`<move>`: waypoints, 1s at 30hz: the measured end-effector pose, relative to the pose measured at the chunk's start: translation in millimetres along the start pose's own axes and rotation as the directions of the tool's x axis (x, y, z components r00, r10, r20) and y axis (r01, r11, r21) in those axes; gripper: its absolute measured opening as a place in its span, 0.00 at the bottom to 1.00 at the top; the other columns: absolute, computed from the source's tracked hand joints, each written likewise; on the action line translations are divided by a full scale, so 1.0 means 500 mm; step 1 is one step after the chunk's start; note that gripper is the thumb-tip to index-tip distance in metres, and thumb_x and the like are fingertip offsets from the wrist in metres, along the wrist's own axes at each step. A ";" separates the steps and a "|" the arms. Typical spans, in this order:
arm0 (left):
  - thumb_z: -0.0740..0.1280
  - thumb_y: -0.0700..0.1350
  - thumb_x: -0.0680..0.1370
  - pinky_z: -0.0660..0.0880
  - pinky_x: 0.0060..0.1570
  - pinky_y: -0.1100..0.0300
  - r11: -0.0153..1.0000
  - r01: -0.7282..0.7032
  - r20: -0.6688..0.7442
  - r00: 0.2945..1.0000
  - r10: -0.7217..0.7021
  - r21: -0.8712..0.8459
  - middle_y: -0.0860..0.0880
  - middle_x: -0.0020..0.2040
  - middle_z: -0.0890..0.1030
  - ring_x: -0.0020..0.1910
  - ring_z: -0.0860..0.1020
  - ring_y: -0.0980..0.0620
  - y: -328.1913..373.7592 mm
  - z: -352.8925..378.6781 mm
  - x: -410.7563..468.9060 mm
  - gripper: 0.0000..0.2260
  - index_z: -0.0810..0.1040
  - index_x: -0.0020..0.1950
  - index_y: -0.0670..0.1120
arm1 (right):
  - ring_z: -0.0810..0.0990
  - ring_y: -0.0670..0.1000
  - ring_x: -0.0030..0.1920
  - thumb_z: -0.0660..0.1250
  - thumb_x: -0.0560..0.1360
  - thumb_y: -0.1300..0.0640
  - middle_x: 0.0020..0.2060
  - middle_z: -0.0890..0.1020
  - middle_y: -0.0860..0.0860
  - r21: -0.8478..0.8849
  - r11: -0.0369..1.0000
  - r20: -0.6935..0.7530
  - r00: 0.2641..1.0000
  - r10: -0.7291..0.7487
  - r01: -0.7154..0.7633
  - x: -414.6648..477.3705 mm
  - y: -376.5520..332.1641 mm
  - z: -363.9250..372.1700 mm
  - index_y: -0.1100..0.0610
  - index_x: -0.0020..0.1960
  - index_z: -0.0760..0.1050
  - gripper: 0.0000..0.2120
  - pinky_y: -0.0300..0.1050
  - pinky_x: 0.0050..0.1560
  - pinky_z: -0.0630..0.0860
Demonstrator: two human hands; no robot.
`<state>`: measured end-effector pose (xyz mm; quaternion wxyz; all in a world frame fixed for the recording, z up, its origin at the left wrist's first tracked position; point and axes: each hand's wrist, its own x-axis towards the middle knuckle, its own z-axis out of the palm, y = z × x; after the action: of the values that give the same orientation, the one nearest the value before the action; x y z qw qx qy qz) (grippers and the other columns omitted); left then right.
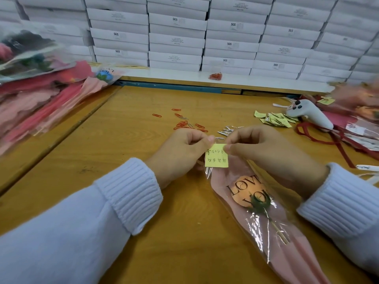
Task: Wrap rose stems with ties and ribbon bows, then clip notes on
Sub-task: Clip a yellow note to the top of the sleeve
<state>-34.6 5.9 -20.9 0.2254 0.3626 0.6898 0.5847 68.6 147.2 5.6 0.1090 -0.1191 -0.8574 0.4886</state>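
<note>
I see my left hand [184, 152] and right hand [264, 152] pinching the yellow note [216, 158] by its top edge at the wrapped rose [258, 203]'s upper end, perhaps with a clip.

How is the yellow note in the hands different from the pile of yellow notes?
The held note is one slip, pinched at its top by the left hand and right hand over the wrapped rose; the pile of notes is many slips lying loose on the table. The held note is flat, its handwriting plain; the pile of notes is jumbled and overlapping. Both are pale yellow paper.
</note>
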 end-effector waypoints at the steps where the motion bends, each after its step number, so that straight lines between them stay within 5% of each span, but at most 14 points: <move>1: 0.62 0.46 0.80 0.74 0.29 0.67 1.000 -0.002 -0.005 1.000 0.002 -0.004 0.49 0.32 0.82 0.29 0.78 0.57 0.000 -0.001 0.000 0.13 0.79 0.40 0.41 | 0.83 0.56 0.44 0.69 0.73 0.60 0.39 0.85 0.54 -0.021 1.000 0.018 1.000 -0.004 0.004 -0.001 -0.002 0.000 0.56 0.40 0.81 0.04 0.51 0.45 0.80; 4: 0.61 0.48 0.80 0.74 0.28 0.66 1.000 -0.008 -0.012 1.000 0.008 -0.013 0.49 0.31 0.80 0.29 0.77 0.57 -0.001 -0.001 0.001 0.14 0.79 0.41 0.41 | 0.82 0.61 0.42 0.70 0.72 0.60 0.39 0.84 0.56 -0.040 0.999 0.049 0.999 0.007 -0.005 -0.004 -0.004 0.001 0.56 0.39 0.81 0.03 0.53 0.45 0.79; 7: 0.61 0.53 0.79 0.74 0.29 0.67 0.999 0.005 0.011 1.000 -0.005 -0.043 0.50 0.32 0.82 0.30 0.78 0.57 0.003 -0.002 0.000 0.16 0.80 0.43 0.42 | 0.80 0.55 0.40 0.69 0.73 0.61 0.34 0.84 0.53 0.085 0.994 -0.076 0.995 0.070 -0.063 -0.001 0.005 0.002 0.58 0.40 0.81 0.04 0.47 0.42 0.76; 11: 0.68 0.44 0.77 0.73 0.28 0.69 0.998 0.005 0.043 0.999 -0.003 -0.065 0.51 0.32 0.83 0.28 0.79 0.57 0.006 -0.003 -0.003 0.06 0.80 0.43 0.43 | 0.73 0.47 0.33 0.66 0.74 0.64 0.31 0.83 0.52 0.199 0.977 -0.124 0.987 0.102 -0.076 0.000 0.003 0.005 0.60 0.40 0.78 0.05 0.42 0.35 0.69; 18: 0.65 0.44 0.79 0.74 0.33 0.62 0.993 0.064 -0.031 0.997 -0.068 -0.096 0.45 0.37 0.82 0.31 0.77 0.53 0.005 -0.005 0.000 0.09 0.79 0.41 0.43 | 0.74 0.53 0.32 0.68 0.71 0.59 0.30 0.76 0.55 -0.039 0.996 0.105 0.991 0.080 -0.076 -0.009 -0.004 0.003 0.58 0.32 0.77 0.09 0.42 0.34 0.72; 21: 0.66 0.43 0.78 0.75 0.31 0.65 0.996 0.032 0.013 0.999 -0.031 -0.078 0.49 0.32 0.81 0.28 0.77 0.56 0.007 -0.003 -0.002 0.09 0.78 0.39 0.42 | 0.71 0.49 0.30 0.68 0.71 0.51 0.29 0.76 0.51 0.019 0.998 0.023 0.998 0.058 -0.059 -0.005 -0.006 0.004 0.55 0.34 0.79 0.11 0.40 0.33 0.69; 24: 0.66 0.44 0.78 0.71 0.28 0.70 1.000 -0.015 0.044 0.999 0.015 0.005 0.55 0.26 0.77 0.24 0.73 0.61 0.008 0.000 -0.007 0.10 0.76 0.37 0.43 | 0.76 0.45 0.32 0.68 0.73 0.54 0.31 0.80 0.48 0.032 0.999 -0.066 0.998 0.017 -0.015 -0.001 -0.004 0.002 0.54 0.39 0.81 0.07 0.37 0.34 0.70; 30: 0.64 0.45 0.79 0.71 0.28 0.68 1.000 -0.031 -0.002 1.000 0.031 -0.001 0.51 0.27 0.78 0.25 0.75 0.58 0.008 0.003 -0.005 0.13 0.76 0.34 0.44 | 0.78 0.44 0.25 0.71 0.72 0.64 0.28 0.82 0.54 -0.052 0.995 0.166 0.982 0.095 -0.088 -0.013 -0.020 0.004 0.59 0.37 0.80 0.05 0.32 0.25 0.72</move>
<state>-30.9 5.0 -17.9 0.2155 0.3725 0.6842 0.5887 73.2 138.7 12.6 0.0111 -0.1192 -0.8678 0.4823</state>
